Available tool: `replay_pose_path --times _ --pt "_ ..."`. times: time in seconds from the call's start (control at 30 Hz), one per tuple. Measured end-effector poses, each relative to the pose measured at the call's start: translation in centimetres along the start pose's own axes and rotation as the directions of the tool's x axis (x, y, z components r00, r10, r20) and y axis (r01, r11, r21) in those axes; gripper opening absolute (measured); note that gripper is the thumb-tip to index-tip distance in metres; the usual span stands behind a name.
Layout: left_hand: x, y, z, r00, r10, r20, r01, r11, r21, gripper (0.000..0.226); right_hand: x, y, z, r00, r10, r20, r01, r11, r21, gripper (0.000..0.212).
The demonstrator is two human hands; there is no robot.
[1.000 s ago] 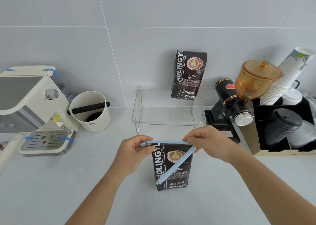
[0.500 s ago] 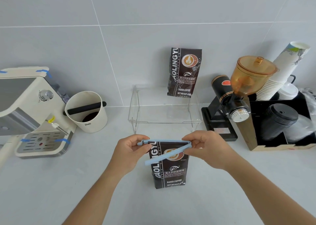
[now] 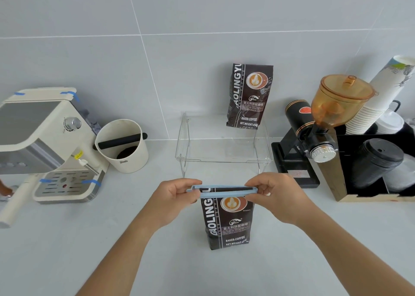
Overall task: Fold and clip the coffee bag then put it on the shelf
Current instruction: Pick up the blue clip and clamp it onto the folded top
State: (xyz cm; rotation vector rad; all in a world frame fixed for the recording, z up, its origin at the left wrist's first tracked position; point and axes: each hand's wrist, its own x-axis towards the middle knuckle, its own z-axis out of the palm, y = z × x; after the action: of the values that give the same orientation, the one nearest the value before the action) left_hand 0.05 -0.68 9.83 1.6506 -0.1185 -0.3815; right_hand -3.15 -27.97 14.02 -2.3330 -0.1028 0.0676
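Note:
A dark brown coffee bag (image 3: 226, 223) stands upright on the grey counter in front of me, its top folded over. A long light-blue clip (image 3: 221, 191) lies across that folded top, both bars nearly together. My left hand (image 3: 177, 196) pinches the clip's left end. My right hand (image 3: 276, 194) squeezes its right end. Behind the bag stands a clear acrylic shelf (image 3: 224, 158), and a second, matching coffee bag (image 3: 249, 95) sits on its top at the right, leaning on the wall.
A cream espresso machine (image 3: 45, 142) and a white knock box (image 3: 123, 147) stand at the left. A black coffee grinder (image 3: 314, 124) with an amber hopper, stacked paper cups (image 3: 381, 93) and a box of black lids (image 3: 379, 160) crowd the right.
The clip's lower bar, which hung open diagonally over the bag's front, has swung up against the upper bar across the folded top. Both hands stayed on the clip's ends.

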Motion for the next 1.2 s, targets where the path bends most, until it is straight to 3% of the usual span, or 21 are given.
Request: replay_pose_path --times 0.17,0.33,0.53,1.0,1.2 --pt "-0.3 0.0 -0.5 0.997 0.078 0.014 -0.079 0.972 0.222 0.037 0.1 0.0 0.1 1.0 -0.005 -0.007 0.005 1.0 -0.018 0.019" --pt "-0.3 0.3 -0.7 0.984 0.171 0.042 -0.172 0.886 0.431 0.027 0.1 -0.1 0.1 1.0 0.001 -0.017 -0.001 1.0 -0.019 0.019" --pt "-0.6 -0.1 -0.6 0.972 0.233 0.018 -0.205 0.809 0.55 0.018 -0.1 -0.2 0.0 1.0 -0.008 -0.023 0.007 1.0 -0.027 0.018" --pt "-1.2 -0.5 0.2 0.957 0.29 0.0 -0.244 0.805 0.541 0.014 -0.6 0.4 0.8 0.995 -0.057 -0.085 0.058 0.998 0.01 0.017" --pt "-1.3 -0.8 0.5 0.977 0.205 -0.065 -0.166 0.912 0.375 0.02 -0.4 1.4 1.2 0.998 -0.005 -0.062 0.014 0.99 0.141 0.025"
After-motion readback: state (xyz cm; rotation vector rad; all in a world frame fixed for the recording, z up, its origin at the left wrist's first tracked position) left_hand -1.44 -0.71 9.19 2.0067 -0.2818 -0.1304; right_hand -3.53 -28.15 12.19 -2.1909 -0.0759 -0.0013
